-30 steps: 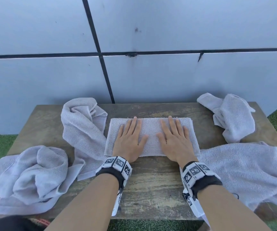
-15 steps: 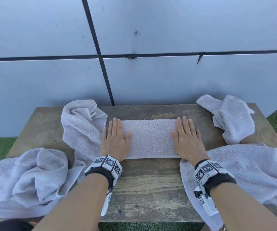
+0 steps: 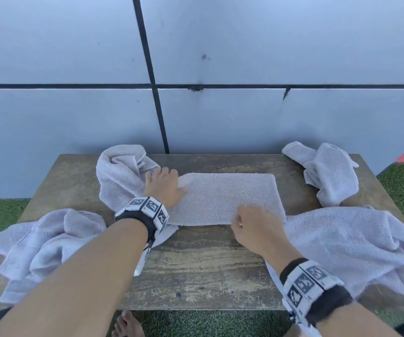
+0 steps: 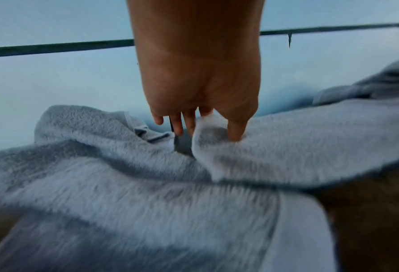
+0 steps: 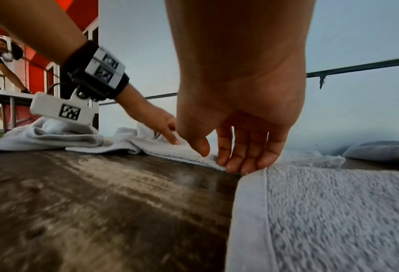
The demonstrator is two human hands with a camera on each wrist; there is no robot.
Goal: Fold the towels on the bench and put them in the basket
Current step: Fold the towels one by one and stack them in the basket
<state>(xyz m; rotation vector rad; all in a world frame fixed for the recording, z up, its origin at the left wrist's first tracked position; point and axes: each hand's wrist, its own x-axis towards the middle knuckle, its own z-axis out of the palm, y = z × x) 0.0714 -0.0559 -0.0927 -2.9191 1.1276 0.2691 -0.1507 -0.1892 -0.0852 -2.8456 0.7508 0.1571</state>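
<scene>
A grey towel (image 3: pixel 227 198) folded into a long strip lies flat in the middle of the wooden bench (image 3: pixel 196 263). My left hand (image 3: pixel 172 184) pinches its left end. In the left wrist view the thumb (image 4: pixel 235 128) digs into the raised end and the other fingers sit behind it. My right hand (image 3: pixel 242 216) hovers at the strip's near edge, right of the middle. Its fingertips (image 5: pixel 237 165) touch that edge, with the thumb held apart and nothing held. No basket is in view.
Crumpled grey towels lie at the back left (image 3: pixel 120 176), front left (image 3: pixel 43 244) and back right (image 3: pixel 329 176). A larger towel (image 3: pixel 356 246) is spread at the right. A grey panelled wall (image 3: pixel 244 122) stands right behind the bench. Green turf surrounds the bench.
Both hands slid outward along the strip from its middle. Now the left hand has taken hold of the left end. The right hand has lifted off and come back to the near edge.
</scene>
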